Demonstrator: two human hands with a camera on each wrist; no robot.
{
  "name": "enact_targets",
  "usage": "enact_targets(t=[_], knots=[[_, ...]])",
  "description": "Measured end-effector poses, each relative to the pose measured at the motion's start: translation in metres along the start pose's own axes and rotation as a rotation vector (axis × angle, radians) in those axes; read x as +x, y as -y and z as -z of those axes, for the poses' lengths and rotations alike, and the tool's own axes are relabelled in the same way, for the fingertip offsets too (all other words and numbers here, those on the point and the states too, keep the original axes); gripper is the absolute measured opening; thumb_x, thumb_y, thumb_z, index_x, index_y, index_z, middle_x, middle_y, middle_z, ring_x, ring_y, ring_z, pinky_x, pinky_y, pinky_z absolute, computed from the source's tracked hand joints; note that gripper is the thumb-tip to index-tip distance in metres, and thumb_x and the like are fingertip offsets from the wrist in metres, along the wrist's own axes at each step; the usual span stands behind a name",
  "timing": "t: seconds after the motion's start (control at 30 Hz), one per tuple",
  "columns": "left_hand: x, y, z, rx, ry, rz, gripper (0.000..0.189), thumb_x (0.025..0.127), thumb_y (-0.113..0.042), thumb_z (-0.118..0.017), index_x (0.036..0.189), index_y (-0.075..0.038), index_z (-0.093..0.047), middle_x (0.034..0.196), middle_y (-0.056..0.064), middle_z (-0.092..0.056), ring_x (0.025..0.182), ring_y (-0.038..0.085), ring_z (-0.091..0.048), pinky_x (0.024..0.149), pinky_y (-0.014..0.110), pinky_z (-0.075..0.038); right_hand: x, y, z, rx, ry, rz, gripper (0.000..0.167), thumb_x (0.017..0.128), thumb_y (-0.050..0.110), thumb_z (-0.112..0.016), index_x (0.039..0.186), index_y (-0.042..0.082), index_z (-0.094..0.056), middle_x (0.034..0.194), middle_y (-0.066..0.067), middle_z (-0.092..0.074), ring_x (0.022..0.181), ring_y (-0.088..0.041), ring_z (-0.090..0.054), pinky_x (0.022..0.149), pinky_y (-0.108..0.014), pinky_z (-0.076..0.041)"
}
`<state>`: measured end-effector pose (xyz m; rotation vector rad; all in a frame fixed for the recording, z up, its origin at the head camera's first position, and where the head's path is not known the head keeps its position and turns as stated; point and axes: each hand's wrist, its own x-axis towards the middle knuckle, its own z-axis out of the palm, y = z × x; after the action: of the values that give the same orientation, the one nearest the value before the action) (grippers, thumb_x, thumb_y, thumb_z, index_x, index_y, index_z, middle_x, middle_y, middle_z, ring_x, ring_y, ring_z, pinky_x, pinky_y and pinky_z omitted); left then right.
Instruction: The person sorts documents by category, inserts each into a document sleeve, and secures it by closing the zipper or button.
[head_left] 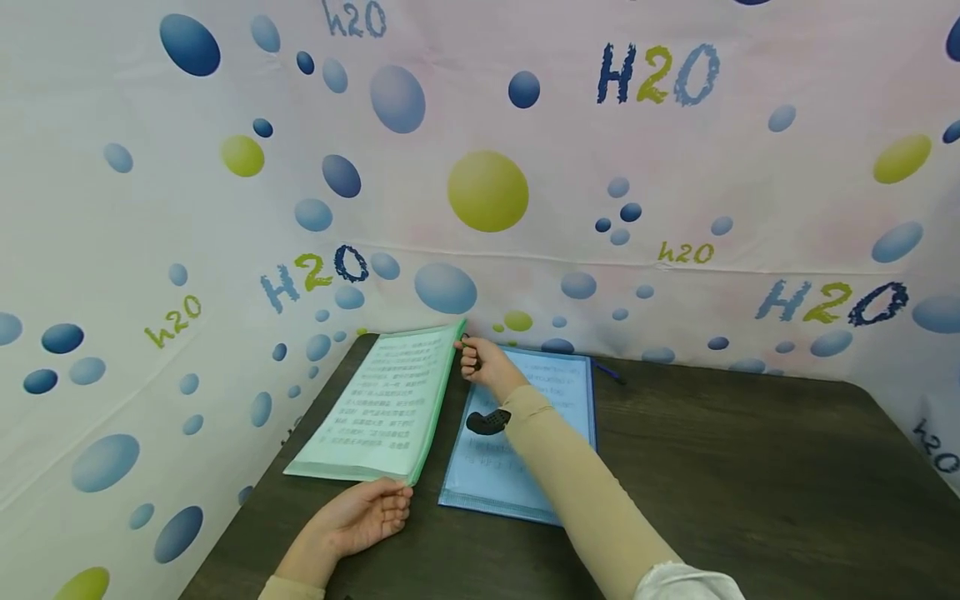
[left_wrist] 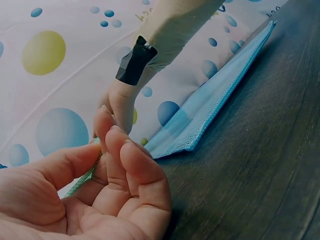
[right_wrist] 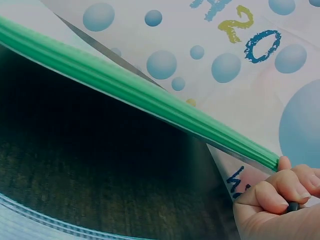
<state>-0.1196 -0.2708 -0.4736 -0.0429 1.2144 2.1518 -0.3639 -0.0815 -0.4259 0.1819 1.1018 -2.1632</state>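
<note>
A green zip document bag (head_left: pixel 375 396) with a printed page showing through lies at the left of the table, its right edge raised. My left hand (head_left: pixel 367 512) pinches its near right corner between thumb and fingers; in the left wrist view a bit of green shows behind the left hand (left_wrist: pixel 105 190). At the far right corner, my right hand (head_left: pixel 483 364) pinches the bag's edge. The right wrist view shows the bag's ridged green edge (right_wrist: pixel 140 100) slanting down to my right hand (right_wrist: pixel 280 200). A small black piece shows at the right fingers; its kind is unclear.
Flat beneath my right forearm lies a blue mesh-edged document bag (head_left: pixel 540 417) with a written sheet in it. A thin blue item with a dark end (head_left: pixel 611 372) sits beyond its top right corner. A patterned cloth wall (head_left: pixel 570 225) borders the dark table (head_left: pixel 750 467) behind and left.
</note>
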Motion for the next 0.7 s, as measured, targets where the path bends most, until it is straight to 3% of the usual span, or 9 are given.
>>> enact_targets(t=[0.47, 0.7], knots=[[0.0, 0.003, -0.004, 0.019, -0.015, -0.004, 0.031, 0.103, -0.015, -0.038, 0.095, -0.011, -0.068, 0.085, -0.008, -0.069, 0.079, 0.003, -0.064, 0.077, 0.018, -0.052, 0.0, 0.022, 0.005, 0.003, -0.019, 0.003, 0.023, 0.106, 0.024, -0.035, 0.099, 0.01, -0.052, 0.05, 0.007, -0.028, 0.043, -0.007, -0.019, 0.045, -0.021, -0.017], [-0.002, 0.003, -0.005, 0.035, 0.008, -0.014, 0.034, 0.104, -0.013, -0.036, 0.094, -0.012, -0.069, 0.087, -0.008, -0.071, 0.08, 0.002, -0.064, 0.078, 0.018, -0.052, 0.001, 0.032, 0.007, 0.003, -0.018, 0.01, 0.021, 0.106, 0.023, -0.035, 0.104, 0.009, -0.05, 0.049, 0.007, -0.028, 0.043, -0.007, -0.018, 0.043, -0.022, -0.017]])
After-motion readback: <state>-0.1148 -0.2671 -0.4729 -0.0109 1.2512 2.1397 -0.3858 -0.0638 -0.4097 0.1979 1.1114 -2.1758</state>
